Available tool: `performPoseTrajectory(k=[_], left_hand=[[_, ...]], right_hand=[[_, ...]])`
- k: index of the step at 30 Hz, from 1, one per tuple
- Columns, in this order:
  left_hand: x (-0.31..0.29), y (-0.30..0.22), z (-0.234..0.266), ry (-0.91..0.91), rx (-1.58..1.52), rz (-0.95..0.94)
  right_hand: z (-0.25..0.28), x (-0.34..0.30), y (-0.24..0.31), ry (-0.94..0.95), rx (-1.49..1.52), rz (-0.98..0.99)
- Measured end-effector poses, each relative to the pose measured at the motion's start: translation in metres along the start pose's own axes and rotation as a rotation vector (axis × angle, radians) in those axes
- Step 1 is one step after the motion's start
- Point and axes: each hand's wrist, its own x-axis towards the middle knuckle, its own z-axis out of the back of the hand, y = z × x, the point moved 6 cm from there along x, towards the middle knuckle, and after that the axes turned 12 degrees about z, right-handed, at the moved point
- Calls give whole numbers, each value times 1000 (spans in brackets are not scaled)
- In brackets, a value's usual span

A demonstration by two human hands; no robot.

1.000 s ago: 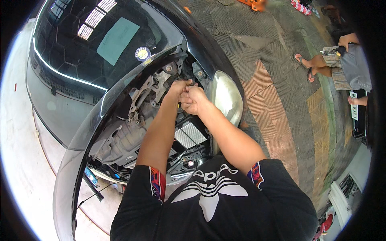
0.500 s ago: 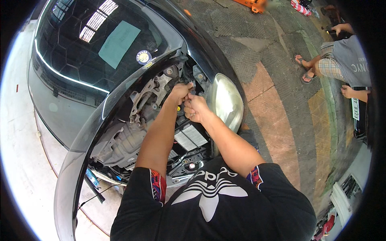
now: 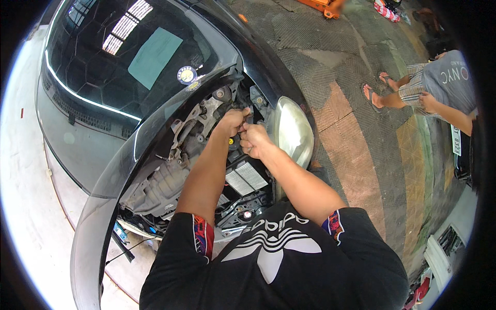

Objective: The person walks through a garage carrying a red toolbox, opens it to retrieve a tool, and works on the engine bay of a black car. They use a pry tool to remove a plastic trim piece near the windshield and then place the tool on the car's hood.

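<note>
Both my hands meet over the engine bay of a dark car, just inside the clear headlight (image 3: 295,129). My left hand (image 3: 234,121) is closed, its fingertips pinched close to the bay's outer side. Against it, my right hand (image 3: 256,140) is curled shut, thumb and forefinger at the left fingertips. Whatever they grip is too small and too covered to make out. Under my hands lies a small yellow cap (image 3: 230,141). Nearer to me is a white pleated air filter (image 3: 247,178), partly behind my right forearm.
The raised hood (image 3: 93,227) curves along the left of the bay, by the windshield (image 3: 119,57). Grey plastic engine parts (image 3: 165,186) lie left of my arms. At the right a person in a grey shirt (image 3: 448,80) stands on the matted floor (image 3: 343,139). An orange jack (image 3: 325,6) is far off.
My hands stay together at nearly the same spot, with slight shifts of the fingers. The person at the right has changed stance, one foot now further left and an arm lowered by the shorts.
</note>
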Motion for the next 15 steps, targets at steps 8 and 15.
performPoseTrajectory(k=[8, 15], left_hand=[[-1, 3, -2, -14, -27, 2], [-8, 3, -11, 96, -199, 136]], right_hand=[[-4, -5, 0, -22, -25, 15], [-18, -2, 23, -56, 246, -46]])
